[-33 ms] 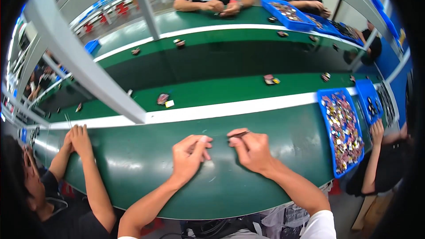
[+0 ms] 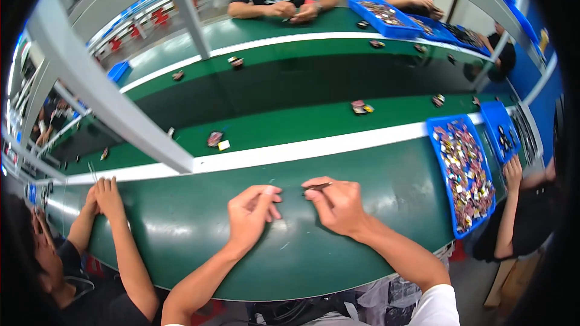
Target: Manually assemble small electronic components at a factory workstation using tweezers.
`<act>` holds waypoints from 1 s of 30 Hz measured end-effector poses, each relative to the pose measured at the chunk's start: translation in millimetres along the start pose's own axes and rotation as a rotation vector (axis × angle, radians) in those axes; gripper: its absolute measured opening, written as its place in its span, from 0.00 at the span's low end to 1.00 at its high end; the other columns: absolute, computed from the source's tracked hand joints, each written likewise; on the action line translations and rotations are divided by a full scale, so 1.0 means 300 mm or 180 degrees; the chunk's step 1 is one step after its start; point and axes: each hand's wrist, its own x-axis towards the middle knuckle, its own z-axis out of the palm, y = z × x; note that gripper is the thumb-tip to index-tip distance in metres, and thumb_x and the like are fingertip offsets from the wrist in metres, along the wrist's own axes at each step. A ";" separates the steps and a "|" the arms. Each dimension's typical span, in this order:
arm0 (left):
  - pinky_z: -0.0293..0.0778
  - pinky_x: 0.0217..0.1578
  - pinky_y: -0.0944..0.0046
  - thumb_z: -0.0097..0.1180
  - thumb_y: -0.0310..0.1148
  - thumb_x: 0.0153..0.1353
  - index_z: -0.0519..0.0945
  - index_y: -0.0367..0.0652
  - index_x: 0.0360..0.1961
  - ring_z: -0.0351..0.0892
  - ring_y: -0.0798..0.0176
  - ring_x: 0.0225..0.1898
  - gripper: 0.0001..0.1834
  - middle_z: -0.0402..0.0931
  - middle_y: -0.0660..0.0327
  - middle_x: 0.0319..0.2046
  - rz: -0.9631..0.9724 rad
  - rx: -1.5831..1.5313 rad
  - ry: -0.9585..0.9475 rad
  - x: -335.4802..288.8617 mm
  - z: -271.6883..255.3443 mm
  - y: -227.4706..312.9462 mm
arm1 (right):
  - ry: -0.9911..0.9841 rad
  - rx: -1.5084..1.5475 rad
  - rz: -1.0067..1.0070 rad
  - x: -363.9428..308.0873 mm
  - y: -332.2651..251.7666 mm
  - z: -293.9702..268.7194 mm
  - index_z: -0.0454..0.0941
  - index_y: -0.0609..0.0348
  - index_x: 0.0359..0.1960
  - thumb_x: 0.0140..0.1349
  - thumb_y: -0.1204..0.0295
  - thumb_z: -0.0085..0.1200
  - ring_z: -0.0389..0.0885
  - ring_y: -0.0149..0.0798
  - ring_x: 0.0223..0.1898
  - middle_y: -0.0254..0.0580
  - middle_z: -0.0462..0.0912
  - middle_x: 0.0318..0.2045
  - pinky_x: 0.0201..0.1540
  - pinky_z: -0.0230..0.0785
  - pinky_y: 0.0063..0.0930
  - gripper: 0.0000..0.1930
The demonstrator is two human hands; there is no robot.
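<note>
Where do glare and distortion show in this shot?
Head view: pale glare on the green tabletop, left of the left hand; the tabletop's near edge bows; corners fall to black; the thin dark item in the right hand is too small to identify.

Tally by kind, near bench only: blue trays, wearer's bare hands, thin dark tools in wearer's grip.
Blue trays: 2
Wearer's hands: 2 (left hand, right hand)
Thin dark tool, in the right hand: 1
Total: 5
</note>
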 end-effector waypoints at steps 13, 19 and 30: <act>0.78 0.21 0.69 0.59 0.27 0.65 0.83 0.30 0.45 0.83 0.67 0.25 0.12 0.84 0.57 0.32 0.0700 0.1619 -0.0963 0.706 0.306 0.175 | 0.0163 0.0078 -0.0112 -0.012 0.012 -0.005 0.83 0.60 0.36 0.61 0.76 0.62 0.84 0.43 0.21 0.41 0.86 0.28 0.26 0.76 0.32 0.04; 0.73 0.20 0.67 0.68 0.35 0.58 0.88 0.39 0.40 0.79 0.69 0.22 0.12 0.84 0.61 0.26 0.0203 0.2605 -0.1699 0.902 0.508 0.167 | 0.0212 0.0194 -0.0127 -0.021 0.027 -0.011 0.80 0.62 0.37 0.63 0.74 0.60 0.83 0.48 0.21 0.45 0.84 0.24 0.24 0.75 0.36 0.05; 0.78 0.20 0.66 0.66 0.32 0.59 0.84 0.34 0.30 0.81 0.68 0.19 0.10 0.82 0.57 0.22 -0.0067 0.1938 -0.1629 0.859 0.481 0.110 | 0.0068 0.0089 0.0086 -0.002 0.007 -0.021 0.83 0.63 0.32 0.61 0.75 0.61 0.84 0.43 0.22 0.43 0.87 0.30 0.26 0.75 0.33 0.04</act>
